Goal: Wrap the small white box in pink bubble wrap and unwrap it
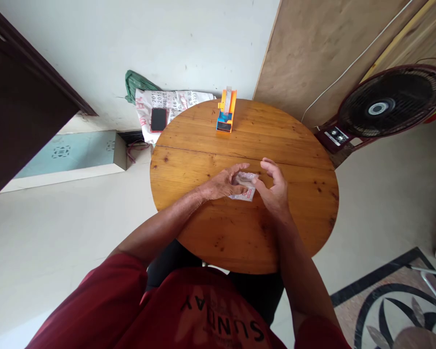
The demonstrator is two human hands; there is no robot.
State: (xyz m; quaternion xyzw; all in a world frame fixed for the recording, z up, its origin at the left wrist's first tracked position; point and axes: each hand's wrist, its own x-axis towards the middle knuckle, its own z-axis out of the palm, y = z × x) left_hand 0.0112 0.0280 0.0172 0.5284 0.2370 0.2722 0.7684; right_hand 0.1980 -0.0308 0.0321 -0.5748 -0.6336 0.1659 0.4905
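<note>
A small clear plastic packet with some red print is at the middle of the round wooden table. My left hand curves around its left side, the thumb across the packet and the fingers beyond its far edge. My right hand is at the packet's right side. Its thumb tip is by the packet's upper right corner, and its fingers are apart and bent. What lies inside the packet is too small to make out. Farther back on the table stands an orange and blue tape dispenser with a roll of clear tape.
The round wooden table is in front of me, close to the wall. Behind its left edge, a phone lies on a printed white sack, near a green bag. A dark fan stands at the right.
</note>
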